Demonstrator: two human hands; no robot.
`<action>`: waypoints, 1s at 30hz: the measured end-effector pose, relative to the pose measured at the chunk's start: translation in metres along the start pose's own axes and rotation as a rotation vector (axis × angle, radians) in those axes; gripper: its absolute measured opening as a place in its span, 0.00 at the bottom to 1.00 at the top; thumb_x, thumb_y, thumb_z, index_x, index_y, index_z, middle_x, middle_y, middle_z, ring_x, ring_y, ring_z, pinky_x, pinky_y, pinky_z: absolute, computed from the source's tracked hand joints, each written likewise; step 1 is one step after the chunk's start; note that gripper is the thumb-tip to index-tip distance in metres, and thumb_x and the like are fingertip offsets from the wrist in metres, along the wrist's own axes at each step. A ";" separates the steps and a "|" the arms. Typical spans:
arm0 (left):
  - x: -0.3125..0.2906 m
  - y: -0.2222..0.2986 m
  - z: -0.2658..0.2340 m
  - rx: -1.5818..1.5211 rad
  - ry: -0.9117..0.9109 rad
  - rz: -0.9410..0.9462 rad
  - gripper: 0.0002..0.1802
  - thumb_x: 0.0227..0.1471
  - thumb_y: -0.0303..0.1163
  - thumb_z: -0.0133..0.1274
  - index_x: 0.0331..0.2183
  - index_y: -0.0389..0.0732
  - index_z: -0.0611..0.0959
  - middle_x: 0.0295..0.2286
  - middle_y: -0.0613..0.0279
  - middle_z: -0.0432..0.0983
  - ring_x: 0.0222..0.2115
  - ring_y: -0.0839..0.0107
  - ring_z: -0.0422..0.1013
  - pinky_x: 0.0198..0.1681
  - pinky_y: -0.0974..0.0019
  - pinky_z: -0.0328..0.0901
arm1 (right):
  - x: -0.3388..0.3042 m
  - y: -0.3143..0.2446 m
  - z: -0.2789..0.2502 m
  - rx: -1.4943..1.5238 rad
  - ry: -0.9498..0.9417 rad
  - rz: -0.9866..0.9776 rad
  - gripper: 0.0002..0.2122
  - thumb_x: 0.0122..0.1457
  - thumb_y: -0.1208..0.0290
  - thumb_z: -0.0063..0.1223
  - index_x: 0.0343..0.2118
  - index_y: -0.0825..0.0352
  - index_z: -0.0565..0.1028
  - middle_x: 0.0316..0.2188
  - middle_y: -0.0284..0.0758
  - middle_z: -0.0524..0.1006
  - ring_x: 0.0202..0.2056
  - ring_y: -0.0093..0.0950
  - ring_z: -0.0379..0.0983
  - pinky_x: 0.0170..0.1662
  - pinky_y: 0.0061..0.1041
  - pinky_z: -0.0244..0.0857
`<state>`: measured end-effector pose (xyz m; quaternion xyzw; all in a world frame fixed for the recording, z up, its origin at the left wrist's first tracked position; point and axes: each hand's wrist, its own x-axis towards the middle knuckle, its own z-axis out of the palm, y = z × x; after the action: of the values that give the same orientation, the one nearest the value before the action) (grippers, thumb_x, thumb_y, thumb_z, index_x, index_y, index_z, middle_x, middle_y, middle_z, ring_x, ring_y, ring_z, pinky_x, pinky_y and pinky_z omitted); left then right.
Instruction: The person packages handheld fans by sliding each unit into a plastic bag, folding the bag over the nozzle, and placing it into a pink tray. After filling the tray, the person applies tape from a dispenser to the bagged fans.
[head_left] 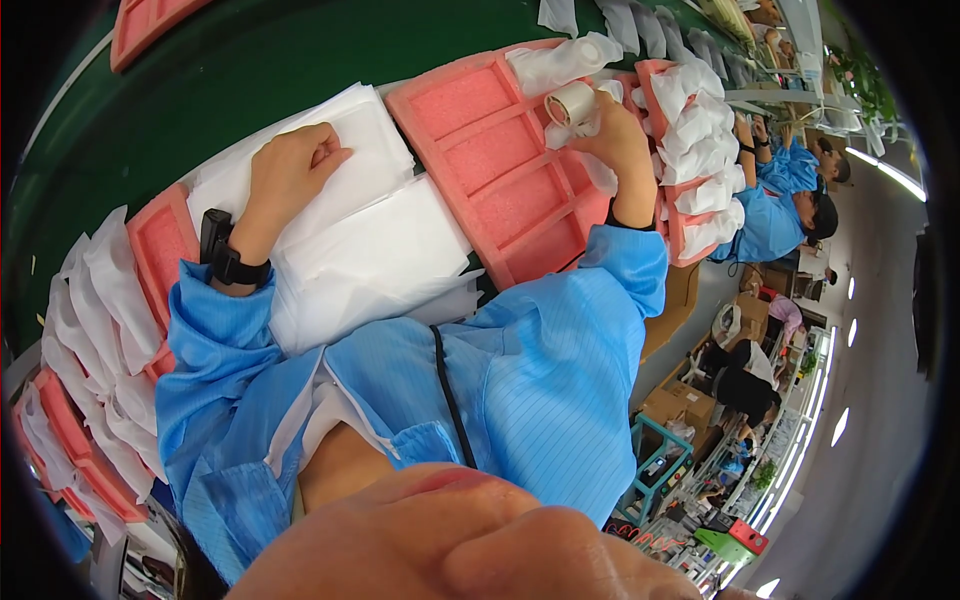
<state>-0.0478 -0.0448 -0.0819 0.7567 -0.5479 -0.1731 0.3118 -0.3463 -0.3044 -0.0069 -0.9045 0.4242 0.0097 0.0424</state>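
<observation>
Tape roll (571,103) in right hand (617,135) grip, above pink tray (500,165).

Pink foam tray (500,160) with a matt, finely pitted, spongy surface. On its far edge, a small roll (571,102) of pale, slightly glossy tape or film sits in the grip of the right hand (615,140). To the left of the tray, a stack of white sheets (370,240), soft and matt like thin foam or non-woven cloth, lies under the left hand (290,175). Beyond the tray, the bench (230,80) is smooth dark green. Both sleeves (560,350) are light blue, finely striped woven cloth.
</observation>
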 end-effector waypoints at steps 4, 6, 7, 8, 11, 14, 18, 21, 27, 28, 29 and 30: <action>0.000 0.000 0.000 0.002 0.002 0.000 0.10 0.45 0.36 0.60 0.22 0.42 0.77 0.14 0.65 0.70 0.17 0.66 0.67 0.20 0.63 0.59 | -0.007 -0.001 0.009 0.037 0.044 0.175 0.36 0.37 0.68 0.67 0.54 0.67 0.66 0.40 0.46 0.77 0.42 0.43 0.74 0.45 0.33 0.67; -0.001 -0.001 -0.001 -0.005 0.014 -0.001 0.11 0.45 0.36 0.60 0.22 0.42 0.77 0.14 0.65 0.70 0.17 0.66 0.67 0.20 0.63 0.59 | -0.005 0.012 0.022 0.111 0.095 0.135 0.36 0.38 0.69 0.67 0.54 0.67 0.66 0.40 0.46 0.77 0.43 0.42 0.74 0.45 0.32 0.67; 0.002 0.000 0.000 -0.010 0.007 0.016 0.11 0.45 0.36 0.60 0.22 0.42 0.77 0.14 0.65 0.70 0.17 0.66 0.67 0.20 0.63 0.59 | -0.011 0.024 0.026 0.177 0.156 0.121 0.35 0.39 0.69 0.67 0.54 0.67 0.66 0.41 0.47 0.77 0.43 0.41 0.74 0.45 0.31 0.67; 0.000 0.000 0.000 -0.001 0.010 0.005 0.11 0.46 0.37 0.60 0.22 0.42 0.77 0.14 0.64 0.70 0.17 0.66 0.67 0.20 0.63 0.59 | -0.006 0.030 0.027 0.252 0.206 0.082 0.34 0.40 0.70 0.66 0.54 0.67 0.66 0.41 0.47 0.77 0.44 0.40 0.74 0.45 0.30 0.67; 0.001 0.000 -0.002 0.010 0.010 0.002 0.11 0.46 0.37 0.60 0.22 0.42 0.77 0.14 0.64 0.70 0.17 0.66 0.67 0.20 0.64 0.58 | 0.008 0.048 0.014 0.318 0.131 -0.058 0.31 0.43 0.71 0.64 0.53 0.68 0.68 0.40 0.47 0.77 0.44 0.39 0.74 0.46 0.29 0.67; 0.000 0.001 -0.001 0.013 0.009 -0.009 0.11 0.46 0.37 0.60 0.22 0.42 0.77 0.14 0.64 0.70 0.17 0.66 0.67 0.20 0.64 0.58 | 0.038 0.045 -0.001 0.369 -0.011 -0.179 0.27 0.45 0.71 0.62 0.51 0.68 0.70 0.39 0.47 0.78 0.43 0.39 0.74 0.46 0.28 0.66; 0.000 0.000 0.001 0.004 0.022 0.006 0.11 0.46 0.37 0.60 0.22 0.42 0.77 0.14 0.64 0.70 0.17 0.66 0.67 0.20 0.64 0.58 | 0.071 0.035 0.002 0.303 -0.250 -0.259 0.22 0.47 0.70 0.59 0.47 0.66 0.74 0.39 0.47 0.78 0.41 0.41 0.74 0.45 0.30 0.66; -0.001 0.003 0.000 0.014 0.009 -0.007 0.11 0.46 0.38 0.60 0.22 0.42 0.77 0.14 0.64 0.70 0.17 0.66 0.67 0.20 0.64 0.58 | 0.076 0.030 0.015 0.125 -0.340 -0.224 0.19 0.47 0.68 0.58 0.45 0.63 0.76 0.38 0.47 0.77 0.39 0.45 0.75 0.42 0.33 0.67; 0.001 -0.002 0.001 0.015 0.020 0.010 0.11 0.46 0.38 0.60 0.22 0.42 0.77 0.14 0.65 0.70 0.17 0.67 0.67 0.20 0.64 0.58 | 0.047 0.030 0.028 0.119 -0.036 -0.294 0.17 0.47 0.65 0.59 0.41 0.63 0.77 0.35 0.45 0.78 0.36 0.44 0.74 0.40 0.36 0.68; 0.000 -0.003 0.001 0.016 0.024 0.011 0.11 0.46 0.38 0.60 0.22 0.43 0.77 0.14 0.65 0.70 0.16 0.67 0.67 0.20 0.64 0.58 | 0.042 0.030 0.030 0.169 0.032 -0.297 0.17 0.47 0.65 0.60 0.41 0.63 0.77 0.34 0.44 0.78 0.36 0.43 0.74 0.39 0.36 0.68; 0.000 -0.003 0.001 0.017 0.027 0.012 0.11 0.46 0.38 0.59 0.22 0.43 0.77 0.14 0.65 0.70 0.16 0.67 0.67 0.20 0.64 0.58 | 0.038 0.028 0.032 0.170 0.031 -0.296 0.17 0.47 0.65 0.60 0.41 0.63 0.77 0.34 0.44 0.78 0.36 0.43 0.74 0.39 0.36 0.68; 0.000 -0.003 0.002 0.019 0.031 0.015 0.11 0.46 0.38 0.59 0.23 0.43 0.77 0.14 0.65 0.70 0.16 0.67 0.67 0.20 0.65 0.58 | 0.034 0.018 0.032 0.164 0.074 -0.269 0.17 0.47 0.66 0.60 0.41 0.64 0.77 0.33 0.44 0.78 0.36 0.43 0.74 0.39 0.36 0.68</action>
<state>-0.0468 -0.0448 -0.0847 0.7583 -0.5501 -0.1537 0.3143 -0.3374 -0.3393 -0.0414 -0.9464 0.2998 -0.0642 0.1012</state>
